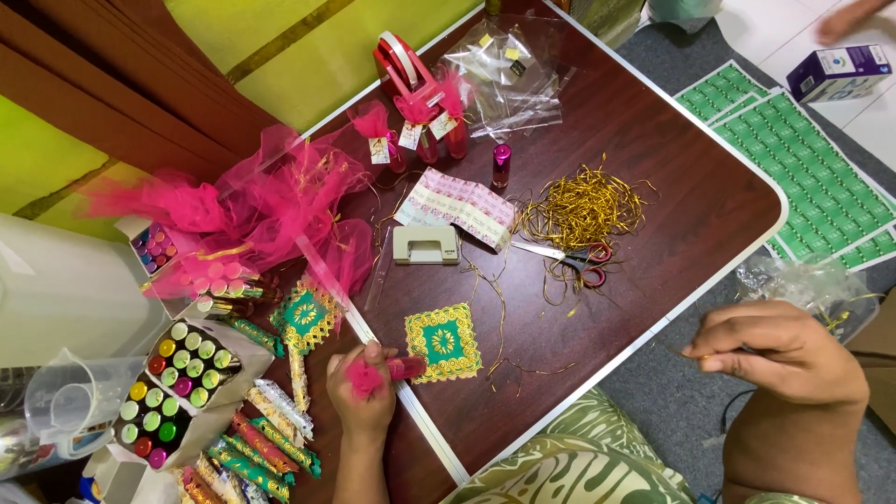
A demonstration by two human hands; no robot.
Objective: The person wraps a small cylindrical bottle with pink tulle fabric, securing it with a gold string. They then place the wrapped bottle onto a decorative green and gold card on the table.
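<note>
Nearest the camera, the left hand [362,397] is clenched around a small bottle wrapped in pink net [373,373], gathering the net into a tuft at the near edge of the dark wooden table [672,215]. The right hand [779,355] hangs off the table's right side, its fingers pinched on what looks like a thin gold thread [686,355], too fine to trace fully.

Just beyond the left hand lies a green and gold square mat [443,342], with a second mat [306,317] to its left. At the near left stand boxes of coloured bottles [177,392] not yet wrapped, beside a row of patterned sticks [266,448].

Farther in are a beige hole punch [426,245], red-handled scissors [574,259] and a tangle of gold thread [579,207]. A heap of pink net [252,201] sits to the left.

At the far edge stand three finished wrapped bottles with tags [415,135], one bare pink bottle [502,163] and clear bags [509,79]. Judging by this, only a few are done and most remain.
</note>
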